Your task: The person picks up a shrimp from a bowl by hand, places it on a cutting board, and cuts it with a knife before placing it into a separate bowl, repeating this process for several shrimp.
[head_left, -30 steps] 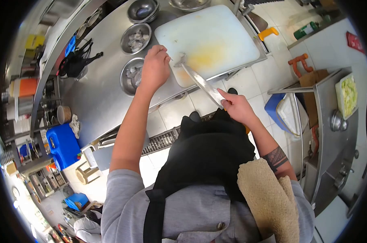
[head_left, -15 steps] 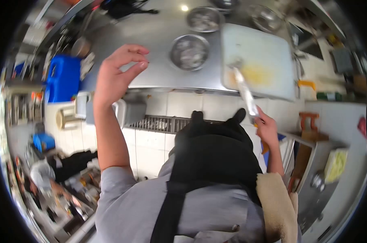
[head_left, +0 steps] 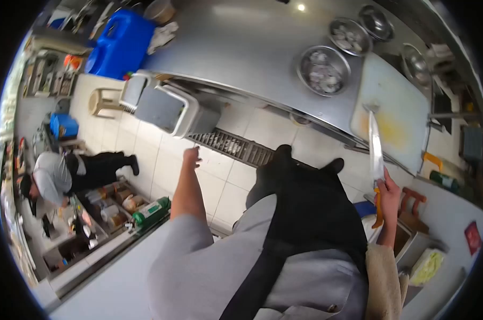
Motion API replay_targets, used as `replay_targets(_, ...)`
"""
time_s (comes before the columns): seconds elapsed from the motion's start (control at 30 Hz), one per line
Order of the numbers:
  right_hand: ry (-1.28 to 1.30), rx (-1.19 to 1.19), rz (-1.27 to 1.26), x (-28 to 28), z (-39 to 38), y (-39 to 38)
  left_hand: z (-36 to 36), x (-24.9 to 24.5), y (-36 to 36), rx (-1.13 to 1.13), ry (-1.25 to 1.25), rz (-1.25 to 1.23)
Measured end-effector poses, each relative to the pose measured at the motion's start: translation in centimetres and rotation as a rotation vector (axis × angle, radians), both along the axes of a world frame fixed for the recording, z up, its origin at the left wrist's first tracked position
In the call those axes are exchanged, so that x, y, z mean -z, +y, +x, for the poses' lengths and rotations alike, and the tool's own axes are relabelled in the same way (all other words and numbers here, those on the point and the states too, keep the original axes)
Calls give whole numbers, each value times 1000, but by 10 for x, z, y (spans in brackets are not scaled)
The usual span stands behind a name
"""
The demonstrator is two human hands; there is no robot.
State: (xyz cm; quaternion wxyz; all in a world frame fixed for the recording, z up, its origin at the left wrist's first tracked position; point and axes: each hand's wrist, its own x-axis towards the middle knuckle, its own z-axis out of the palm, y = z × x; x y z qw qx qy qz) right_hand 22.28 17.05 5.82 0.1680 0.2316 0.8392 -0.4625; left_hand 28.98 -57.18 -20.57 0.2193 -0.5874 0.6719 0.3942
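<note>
The right hand (head_left: pixel 389 192) has its grip clamped on the orange handle of a long steel knife (head_left: pixel 376 149), whose blade slants over a white plastic cutting board (head_left: pixel 393 93) with a yellow stain, its tip at a small greyish piece (head_left: pixel 370 108). The left hand (head_left: pixel 191 157) hangs over the tiled floor, grip apart, fingers loosely bent, near a grey-lidded white bin (head_left: pixel 191 114). Between it and the board stand the steel desk's (head_left: pixel 241 48) front edge and a round steel bowl (head_left: pixel 300 74) of pale pieces, just beside the board. A second filled steel bowl (head_left: pixel 332 33) sits behind. A blue plastic jerrycan (head_left: pixel 124 45) stands at the desk's far left end.
</note>
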Motion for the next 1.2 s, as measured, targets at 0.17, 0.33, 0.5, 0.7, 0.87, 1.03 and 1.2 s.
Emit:
replay_targets(0.17, 21, 2, 49, -8, 13, -6, -37, 79, 140, 1793, 176, -230)
replay_targets(0.33, 68, 127, 4, -9, 21, -3, -138, -149, 386, 1413, 713, 416)
replay_targets(0.5, 164, 47, 230, 6, 27, 12, -245, -182, 515, 1326, 1340, -126)
replay_targets(0.7, 231, -67, 399, -4, 24, 13, -306, -180, 538, 1542, 1182, -263)
replay_targets(0.87, 242, -178, 476, -11, 15, 0, -294, -183, 529, 1625, 1293, -82)
replay_targets(1.03, 214, -275, 576, -28, 7, -3, -292, -188, 529, 1645, 1262, -91)
replay_targets(1.2, 242, -319, 597, -20, 7, -7, -290, -187, 529, 1653, 1301, -98)
